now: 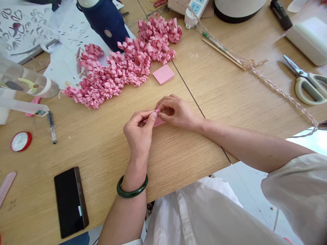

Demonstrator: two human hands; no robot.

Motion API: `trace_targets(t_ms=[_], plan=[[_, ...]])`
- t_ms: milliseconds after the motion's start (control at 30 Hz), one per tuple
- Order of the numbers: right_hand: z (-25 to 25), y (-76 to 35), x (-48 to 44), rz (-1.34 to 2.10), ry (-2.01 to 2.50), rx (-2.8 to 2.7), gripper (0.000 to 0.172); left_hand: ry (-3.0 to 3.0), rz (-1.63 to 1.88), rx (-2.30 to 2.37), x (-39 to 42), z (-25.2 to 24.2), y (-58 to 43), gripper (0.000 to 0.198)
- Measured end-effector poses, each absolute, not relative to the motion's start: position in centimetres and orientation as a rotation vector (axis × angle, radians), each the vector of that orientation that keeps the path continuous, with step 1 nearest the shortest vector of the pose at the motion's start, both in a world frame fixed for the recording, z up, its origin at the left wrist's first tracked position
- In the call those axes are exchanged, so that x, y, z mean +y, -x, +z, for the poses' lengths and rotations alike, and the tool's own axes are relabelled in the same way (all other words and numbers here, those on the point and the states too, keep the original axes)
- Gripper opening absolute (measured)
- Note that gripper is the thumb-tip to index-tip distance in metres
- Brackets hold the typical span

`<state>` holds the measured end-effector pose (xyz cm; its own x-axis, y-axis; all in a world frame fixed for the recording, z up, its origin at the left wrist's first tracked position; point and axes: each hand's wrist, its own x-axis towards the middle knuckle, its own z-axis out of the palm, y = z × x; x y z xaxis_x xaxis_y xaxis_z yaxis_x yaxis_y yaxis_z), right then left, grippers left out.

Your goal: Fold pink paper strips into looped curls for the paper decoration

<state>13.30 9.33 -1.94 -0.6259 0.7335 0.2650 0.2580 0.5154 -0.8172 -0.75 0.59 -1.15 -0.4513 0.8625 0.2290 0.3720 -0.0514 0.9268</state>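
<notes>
Both grips pinch the pink paper strip (157, 120), our left hand (139, 131) and right hand (178, 112) meeting fingertip to fingertip over the table (102, 153)

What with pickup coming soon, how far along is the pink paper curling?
Done: a large heap of curled pink paper pieces lies on the light wooden table. In hand: the left hand and right hand pinch one small pink paper piece, its top edge rolled. Left: a small stack of flat pink paper squares beside the heap, uncurled; its sheet count cannot be told.
</notes>
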Motion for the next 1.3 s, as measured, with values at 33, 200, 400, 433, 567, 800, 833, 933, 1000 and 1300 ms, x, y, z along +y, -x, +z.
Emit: trace_targets(t_ms=[33,200,400,433,567,800,833,933,1000,1300], plan=[[-1.95,-13.3,9.31,1.021,0.806,-2.153,0.011,-1.286,1.528,1.783,0.62,-1.18,0.74,0.006],[-1.88,-13.31,9.26,1.025,0.818,-2.141,0.012,-1.226,1.561,1.753,0.73,-1.19,0.74,0.006],[-1.5,-13.39,9.2,1.071,0.844,-2.119,0.014,-1.298,1.573,1.802,0.78,-1.27,0.99,0.006],[-1.44,-13.38,9.19,1.081,0.849,-2.11,0.015,-1.301,1.581,1.816,0.79,-1.29,1.04,0.007],[-1.32,-13.36,9.14,1.108,0.854,-2.084,0.014,-1.287,1.562,1.849,0.82,-1.28,1.17,0.01],[-1.33,-13.35,9.17,1.152,0.842,-2.036,0.012,-1.243,1.507,1.828,0.8,-1.18,1.15,0.01],[-1.32,-13.36,9.17,1.154,0.842,-2.036,0.012,-1.222,1.505,1.822,0.8,-1.18,1.15,0.011],[-1.26,-13.38,9.17,1.156,0.836,-2.033,0.012,-1.202,1.498,1.807,0.79,-1.18,1.2,0.013],[-1.2,-13.4,9.18,1.158,0.839,-2.026,0.013,-1.208,1.494,1.788,0.82,-1.13,1.23,0.015],[-1.12,-13.29,9.27,1.337,0.902,-1.743,0.015,-0.995,1.502,1.663,1.08,-0.94,1.27,0.044]])
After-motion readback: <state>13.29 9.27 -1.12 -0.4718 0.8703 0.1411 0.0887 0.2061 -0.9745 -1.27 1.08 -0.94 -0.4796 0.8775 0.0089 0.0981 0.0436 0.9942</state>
